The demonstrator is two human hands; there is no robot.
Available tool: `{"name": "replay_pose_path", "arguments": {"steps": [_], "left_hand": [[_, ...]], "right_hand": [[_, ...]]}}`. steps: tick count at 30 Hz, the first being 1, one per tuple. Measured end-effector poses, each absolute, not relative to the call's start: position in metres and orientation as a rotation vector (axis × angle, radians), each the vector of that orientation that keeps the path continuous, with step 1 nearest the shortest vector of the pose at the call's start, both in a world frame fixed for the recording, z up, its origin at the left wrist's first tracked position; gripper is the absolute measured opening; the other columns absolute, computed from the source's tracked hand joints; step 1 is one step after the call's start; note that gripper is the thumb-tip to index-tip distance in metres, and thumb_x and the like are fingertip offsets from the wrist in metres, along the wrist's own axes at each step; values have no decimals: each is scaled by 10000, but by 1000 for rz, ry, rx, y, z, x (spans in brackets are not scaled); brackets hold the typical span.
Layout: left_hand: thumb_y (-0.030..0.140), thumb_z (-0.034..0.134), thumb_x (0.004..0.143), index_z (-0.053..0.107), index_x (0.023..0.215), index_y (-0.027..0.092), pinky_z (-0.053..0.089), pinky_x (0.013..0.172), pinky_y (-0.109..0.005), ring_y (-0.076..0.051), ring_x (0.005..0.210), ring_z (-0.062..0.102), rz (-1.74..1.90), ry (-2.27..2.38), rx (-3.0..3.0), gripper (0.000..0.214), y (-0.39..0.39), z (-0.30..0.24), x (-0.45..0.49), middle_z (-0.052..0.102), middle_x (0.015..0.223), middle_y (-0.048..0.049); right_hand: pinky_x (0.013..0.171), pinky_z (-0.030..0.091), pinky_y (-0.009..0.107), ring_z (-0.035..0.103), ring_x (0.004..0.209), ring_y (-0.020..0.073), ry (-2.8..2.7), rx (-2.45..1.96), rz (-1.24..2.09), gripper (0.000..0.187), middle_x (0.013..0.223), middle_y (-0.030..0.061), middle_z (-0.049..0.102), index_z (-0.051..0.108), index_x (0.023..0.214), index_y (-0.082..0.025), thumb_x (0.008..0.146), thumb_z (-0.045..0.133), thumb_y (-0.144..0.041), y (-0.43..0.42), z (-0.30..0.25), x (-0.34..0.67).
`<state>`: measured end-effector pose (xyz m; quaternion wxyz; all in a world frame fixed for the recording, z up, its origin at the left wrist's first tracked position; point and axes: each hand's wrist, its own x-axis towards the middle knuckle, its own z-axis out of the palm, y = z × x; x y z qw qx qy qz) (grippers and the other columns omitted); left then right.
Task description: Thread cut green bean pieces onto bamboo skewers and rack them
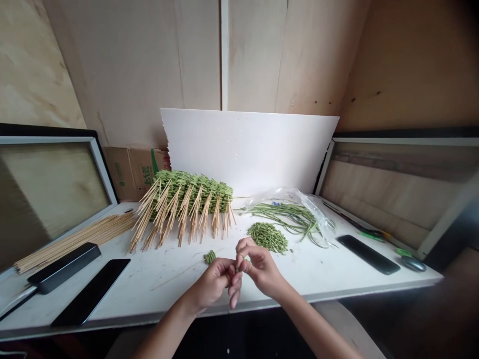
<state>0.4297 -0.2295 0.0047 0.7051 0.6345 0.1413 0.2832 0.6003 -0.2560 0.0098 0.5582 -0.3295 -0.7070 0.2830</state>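
Note:
My left hand is closed around a thin bamboo skewer that slants down to the left over the white table, with several green bean pieces threaded near its upper end. My right hand pinches a small green bean piece just beside the left fingertips. A heap of cut bean pieces lies just beyond my hands. Behind it, long green beans rest on a clear plastic bag. Finished bean skewers are stacked in a row at the back left.
A bundle of bare skewers lies at the left. A cleaver and a black phone sit at the front left. Another dark slab lies to the right. A white board and a cardboard box stand behind.

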Motion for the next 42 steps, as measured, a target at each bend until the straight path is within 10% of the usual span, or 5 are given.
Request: {"name": "replay_pose_path", "arguments": {"steps": [17,26,35,42], "left_hand": [[630,416,1014,580,881,163,376,609,-262,-127,550,420,853,666,1651,513,-201,-8,424,438,585,54],[325,415,1046,684,1276,250,495,952,-353,-211,998,622,816,792,2076,361,-211,-11,417,632,1144,-88],[216,560,942,696,1246,176,610,795,-372,-208,789,742,944,876,1916,335,-205,-16,425,748,1003,-98],[222,676,889,688,1227,202,604,815,-345,-223,864,749,1020,860,1955,339,-203,-19,426,779,927,-63]], "right_hand": [[809,480,373,625,905,262,-1829,-1358,449,195,905,84,758,822,987,-225,922,665,-321,-212,-37,654],[899,448,406,596,951,283,-2028,-1433,392,103,878,74,741,834,850,-262,839,790,-354,-217,-25,665],[781,497,344,665,918,247,-1915,-1284,526,404,965,96,767,788,963,-201,1015,524,-502,-225,-7,659],[761,504,320,679,831,208,-1868,-1109,608,265,905,60,771,795,941,-226,894,732,-479,-234,-2,639]]}}
